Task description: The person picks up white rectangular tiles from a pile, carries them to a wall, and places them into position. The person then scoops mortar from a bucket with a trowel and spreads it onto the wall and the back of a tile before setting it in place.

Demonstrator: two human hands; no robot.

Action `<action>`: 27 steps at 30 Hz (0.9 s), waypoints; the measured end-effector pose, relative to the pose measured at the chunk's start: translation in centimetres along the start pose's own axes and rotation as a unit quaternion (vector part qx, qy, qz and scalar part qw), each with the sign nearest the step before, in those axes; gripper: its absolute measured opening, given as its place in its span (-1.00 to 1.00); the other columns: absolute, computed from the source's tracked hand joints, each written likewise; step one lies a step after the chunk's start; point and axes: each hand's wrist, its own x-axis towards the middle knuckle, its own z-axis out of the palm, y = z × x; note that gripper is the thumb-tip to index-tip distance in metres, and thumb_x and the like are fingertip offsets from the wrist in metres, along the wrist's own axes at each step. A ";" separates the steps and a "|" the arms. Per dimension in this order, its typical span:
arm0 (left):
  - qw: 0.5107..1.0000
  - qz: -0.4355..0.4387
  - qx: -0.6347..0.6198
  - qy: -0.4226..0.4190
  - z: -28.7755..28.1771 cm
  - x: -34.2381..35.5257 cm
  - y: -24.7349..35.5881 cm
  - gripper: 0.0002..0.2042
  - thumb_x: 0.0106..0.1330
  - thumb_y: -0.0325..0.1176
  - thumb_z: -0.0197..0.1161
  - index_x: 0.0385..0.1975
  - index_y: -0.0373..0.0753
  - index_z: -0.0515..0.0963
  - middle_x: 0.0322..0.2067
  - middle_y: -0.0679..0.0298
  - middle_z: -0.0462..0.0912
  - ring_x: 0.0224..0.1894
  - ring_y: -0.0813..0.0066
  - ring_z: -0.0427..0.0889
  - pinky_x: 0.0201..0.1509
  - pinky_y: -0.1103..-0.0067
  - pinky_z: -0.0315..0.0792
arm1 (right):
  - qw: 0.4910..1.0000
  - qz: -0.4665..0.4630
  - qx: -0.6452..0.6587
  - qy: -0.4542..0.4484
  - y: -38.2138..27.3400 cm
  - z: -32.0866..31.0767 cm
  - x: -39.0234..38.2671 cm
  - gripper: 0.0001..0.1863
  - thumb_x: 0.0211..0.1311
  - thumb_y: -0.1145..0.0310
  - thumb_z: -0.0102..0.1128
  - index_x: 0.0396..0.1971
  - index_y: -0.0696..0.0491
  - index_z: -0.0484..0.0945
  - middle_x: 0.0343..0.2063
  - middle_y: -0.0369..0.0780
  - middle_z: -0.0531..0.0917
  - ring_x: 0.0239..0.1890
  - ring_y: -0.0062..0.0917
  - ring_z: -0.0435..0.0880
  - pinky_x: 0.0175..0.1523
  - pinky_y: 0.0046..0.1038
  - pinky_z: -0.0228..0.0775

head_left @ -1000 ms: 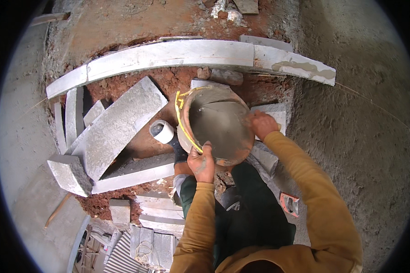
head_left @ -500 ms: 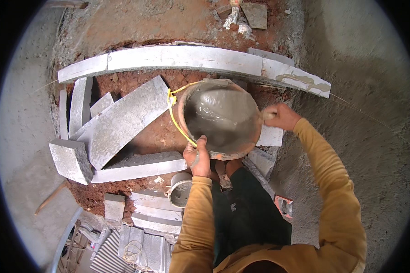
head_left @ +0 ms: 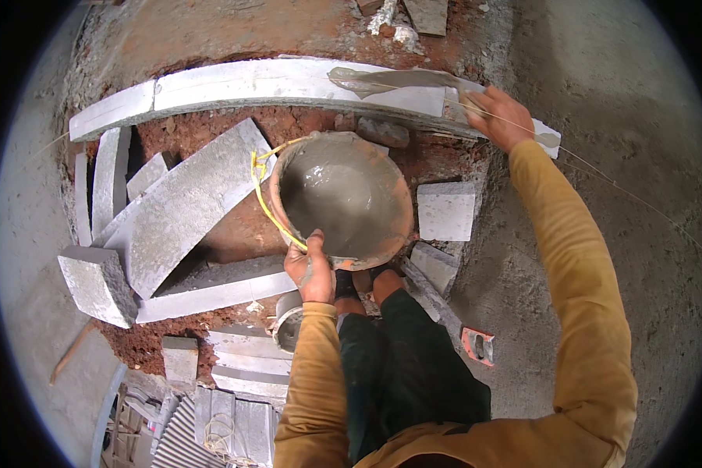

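My left hand (head_left: pixel 312 271) grips the near rim of a round bucket (head_left: pixel 402 226) with its thumb over the edge. Wet grey mortar (head_left: pixel 335 191) fills much of the bucket, and a yellow cord (head_left: pixel 264 199) is tied along its left side. Over the right part of a pale block row (head_left: pixel 234 82), my right hand (head_left: pixel 503 118) is closed around a trowel (head_left: pixel 433 79), whose blade is coated in mortar. Fresh mortar (head_left: pixel 359 83) lies on the blocks' top just left of the blade. Fingers hide most of the handle.
A string line (head_left: pixel 600 174) runs past my right hand. Loose blocks, including a long slab (head_left: pixel 195 210), lie left of the bucket, with another block (head_left: pixel 446 210) to its right. A small bucket (head_left: pixel 288 327) stands near my legs, and an orange-edged tool (head_left: pixel 477 345) lies on the right.
My right hand has moved from the bucket's right side up and away to the block row with the trowel. Mortar now lies there. In view, the bucket and left hand sit farther left.
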 end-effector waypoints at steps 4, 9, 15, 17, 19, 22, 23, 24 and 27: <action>1.000 -0.014 -0.005 -0.016 -0.3 -0.2 -0.1 -0.91 0.19 -0.46 0.21 -0.37 -0.32 0.53 -0.39 0.35 0.58 -0.35 0.64 0.49 -0.23 0.65 0.36 | 0.998 0.060 -0.020 -0.023 3.3 0.0 -4.4 -0.60 0.09 0.13 0.25 -0.03 -0.17 0.56 -0.30 -0.25 0.52 -0.21 -0.32 0.59 -0.08 -0.30 0.46; 0.995 -0.081 0.054 -0.005 0.4 -0.8 0.0 -0.90 0.19 -0.43 0.22 -0.37 -0.32 0.52 -0.43 0.36 0.57 -0.39 0.65 0.47 -0.27 0.65 0.36 | 0.990 0.138 -0.021 -0.026 4.6 1.2 -9.3 -0.61 0.14 0.10 0.22 -0.02 -0.18 0.55 -0.28 -0.26 0.57 -0.18 -0.34 0.62 -0.06 -0.30 0.50; 0.994 0.028 0.094 -0.056 3.2 -2.5 -0.2 -0.85 0.22 -0.42 0.24 -0.51 -0.33 0.47 -0.61 0.47 0.44 -0.56 0.73 0.31 -0.48 0.68 0.26 | 0.972 0.057 0.083 -0.214 -1.2 4.1 -13.4 -0.62 0.14 0.00 0.18 -0.12 -0.12 0.60 -0.17 -0.18 0.60 -0.10 -0.37 0.64 0.00 -0.30 0.50; 0.988 0.043 0.125 -0.074 4.0 -3.5 0.0 -0.85 0.21 -0.41 0.25 -0.50 -0.37 0.50 -0.62 0.42 0.47 -0.54 0.70 0.35 -0.45 0.65 0.31 | 0.982 0.018 0.076 -0.170 -5.2 6.1 -12.7 -0.62 0.14 0.00 0.17 -0.11 -0.13 0.60 -0.22 -0.16 0.62 -0.16 -0.33 0.65 -0.04 -0.28 0.51; 0.982 0.070 0.148 -0.090 4.6 -4.3 0.3 -0.84 0.20 -0.41 0.25 -0.50 -0.38 0.51 -0.63 0.40 0.48 -0.54 0.69 0.36 -0.44 0.63 0.32 | 0.976 0.041 0.100 -0.187 -7.4 7.7 -12.1 -0.62 0.14 0.02 0.15 -0.10 -0.12 0.60 -0.23 -0.15 0.63 -0.17 -0.30 0.65 -0.04 -0.26 0.50; 0.979 0.063 0.172 -0.091 5.3 -4.5 0.7 -0.82 0.18 -0.40 0.26 -0.52 -0.39 0.50 -0.66 0.39 0.45 -0.57 0.68 0.34 -0.46 0.62 0.31 | 0.935 0.101 0.197 -0.277 -7.3 8.9 -11.6 -0.61 0.07 0.07 0.17 -0.19 0.02 0.63 -0.22 -0.08 0.66 -0.14 -0.25 0.65 0.00 -0.24 0.46; 0.981 0.057 0.158 -0.096 5.5 -4.4 0.8 -0.82 0.18 -0.39 0.26 -0.52 -0.39 0.49 -0.67 0.39 0.45 -0.57 0.68 0.34 -0.46 0.61 0.31 | 0.922 0.101 0.249 -0.279 -6.4 8.8 -11.9 -0.61 0.06 0.07 0.19 -0.21 0.03 0.64 -0.25 -0.08 0.67 -0.18 -0.28 0.66 -0.03 -0.27 0.47; 0.982 0.053 0.154 -0.091 5.7 -4.3 0.7 -0.81 0.18 -0.39 0.26 -0.57 -0.36 0.47 -0.68 0.43 0.40 -0.58 0.69 0.30 -0.49 0.62 0.28 | 0.907 0.087 0.311 -0.272 -4.9 8.4 -12.2 -0.62 0.04 0.08 0.21 -0.24 0.05 0.65 -0.29 -0.08 0.68 -0.23 -0.30 0.67 -0.06 -0.31 0.48; 0.987 0.000 0.123 -0.100 6.4 -3.7 0.3 -0.80 0.18 -0.40 0.25 -0.61 -0.32 0.44 -0.69 0.47 0.35 -0.59 0.72 0.25 -0.51 0.63 0.22 | 0.798 0.168 0.456 -0.356 -0.8 6.2 -12.8 -0.65 0.00 0.11 0.31 -0.32 0.07 0.68 -0.44 -0.16 0.69 -0.39 -0.52 0.64 -0.19 -0.45 0.48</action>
